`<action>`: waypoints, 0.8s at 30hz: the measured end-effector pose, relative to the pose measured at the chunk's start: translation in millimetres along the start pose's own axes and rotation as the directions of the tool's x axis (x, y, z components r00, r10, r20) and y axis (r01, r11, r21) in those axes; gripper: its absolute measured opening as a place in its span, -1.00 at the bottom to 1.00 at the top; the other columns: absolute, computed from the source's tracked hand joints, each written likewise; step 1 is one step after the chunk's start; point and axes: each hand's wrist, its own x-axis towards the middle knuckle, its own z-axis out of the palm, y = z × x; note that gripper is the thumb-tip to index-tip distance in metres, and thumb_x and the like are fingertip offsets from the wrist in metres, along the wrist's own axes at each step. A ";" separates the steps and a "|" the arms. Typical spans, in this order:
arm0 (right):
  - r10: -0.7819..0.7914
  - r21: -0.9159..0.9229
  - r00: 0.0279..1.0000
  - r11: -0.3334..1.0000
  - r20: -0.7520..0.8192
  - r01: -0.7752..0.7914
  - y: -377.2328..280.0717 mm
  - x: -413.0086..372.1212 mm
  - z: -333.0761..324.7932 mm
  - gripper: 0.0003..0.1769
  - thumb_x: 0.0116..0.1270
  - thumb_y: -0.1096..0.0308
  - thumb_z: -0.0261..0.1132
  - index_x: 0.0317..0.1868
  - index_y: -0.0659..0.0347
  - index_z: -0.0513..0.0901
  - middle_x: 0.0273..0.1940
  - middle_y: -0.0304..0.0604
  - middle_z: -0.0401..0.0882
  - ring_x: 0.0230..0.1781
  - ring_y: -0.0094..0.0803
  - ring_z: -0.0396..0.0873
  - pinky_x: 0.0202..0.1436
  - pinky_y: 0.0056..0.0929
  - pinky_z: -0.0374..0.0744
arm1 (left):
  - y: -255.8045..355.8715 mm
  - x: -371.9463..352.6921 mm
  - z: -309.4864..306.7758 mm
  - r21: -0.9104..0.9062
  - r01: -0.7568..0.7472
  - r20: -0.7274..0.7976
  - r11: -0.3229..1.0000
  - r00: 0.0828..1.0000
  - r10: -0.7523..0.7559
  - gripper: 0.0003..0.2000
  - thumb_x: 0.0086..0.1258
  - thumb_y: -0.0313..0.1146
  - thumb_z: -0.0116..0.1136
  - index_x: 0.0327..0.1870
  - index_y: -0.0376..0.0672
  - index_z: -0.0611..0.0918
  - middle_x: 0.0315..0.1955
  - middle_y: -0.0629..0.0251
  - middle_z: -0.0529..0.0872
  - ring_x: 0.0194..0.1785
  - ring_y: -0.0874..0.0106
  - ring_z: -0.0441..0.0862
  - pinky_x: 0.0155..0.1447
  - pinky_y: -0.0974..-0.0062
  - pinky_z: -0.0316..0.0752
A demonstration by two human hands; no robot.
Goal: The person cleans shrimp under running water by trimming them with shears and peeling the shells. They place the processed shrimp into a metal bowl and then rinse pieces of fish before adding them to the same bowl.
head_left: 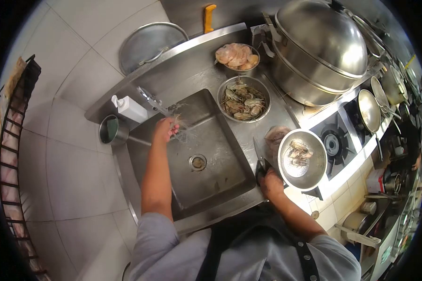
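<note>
The prawn (177,122) is held over the rear left of the sink (211,173), just below the tap (151,99), with long feelers trailing from it. It is judged light, soft-bodied, wet and slippery, with brittle legs and sharp spines, so it is best gripped across the shell behind the head. Left hand (165,129): closed round the prawn. Right hand (271,182): closed on the handle of a knife (259,153) at the tabletop edge, blade pointing away, beside a colander (314,177) and near a bowl (222,89) of unpeeled ones.

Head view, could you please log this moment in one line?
left hand: holds prawn over sink | right hand: holds knife by colander
</note>
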 end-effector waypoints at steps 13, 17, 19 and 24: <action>-0.444 0.763 0.703 0.609 0.556 -0.219 -46.5 -18.4 -37.1 -0.58 0.31 0.07 0.31 -0.19 0.33 0.49 -0.47 -0.16 0.59 -0.52 -0.45 0.61 -0.60 -0.58 0.49 | 7.3 -124.0 57.2 0.260 -0.287 0.026 0.922 0.957 0.290 -0.78 0.27 -0.56 0.22 -0.12 -0.37 0.49 -0.35 0.18 0.64 -0.37 0.45 0.64 -0.32 0.52 0.61; -0.545 0.729 0.509 0.620 0.667 -0.292 -88.5 4.3 -26.0 -0.32 0.27 -0.32 0.16 -0.20 0.27 0.46 -0.49 -0.17 0.55 -0.47 -0.43 0.62 -0.57 -0.52 0.52 | -15.9 -148.6 68.5 0.300 -0.335 0.090 0.893 0.942 0.323 -0.76 0.28 -0.54 0.22 -0.09 -0.34 0.47 -0.32 0.20 0.62 -0.33 0.46 0.60 -0.26 0.53 0.58; -0.581 0.714 0.461 0.674 0.671 -0.190 -103.5 9.2 -19.3 -0.11 0.17 -0.57 -0.07 -0.18 0.24 0.44 -0.48 -0.15 0.56 -0.40 -0.37 0.64 -0.52 -0.40 0.57 | -29.8 -161.0 67.0 0.317 -0.336 0.104 0.887 0.942 0.320 -0.77 0.27 -0.56 0.22 -0.10 -0.33 0.48 -0.33 0.22 0.61 -0.34 0.48 0.59 -0.25 0.54 0.57; -0.547 0.641 0.418 0.758 0.726 -0.122 -116.1 20.1 -9.0 -0.03 0.10 -0.65 -0.13 -0.17 0.25 0.45 -0.48 -0.15 0.55 -0.37 -0.34 0.64 -0.45 -0.33 0.60 | -45.6 -188.1 52.0 0.501 -0.370 0.211 0.783 0.929 0.304 -0.81 0.27 -0.58 0.21 -0.14 -0.30 0.50 -0.34 0.29 0.59 -0.37 0.55 0.53 -0.21 0.56 0.47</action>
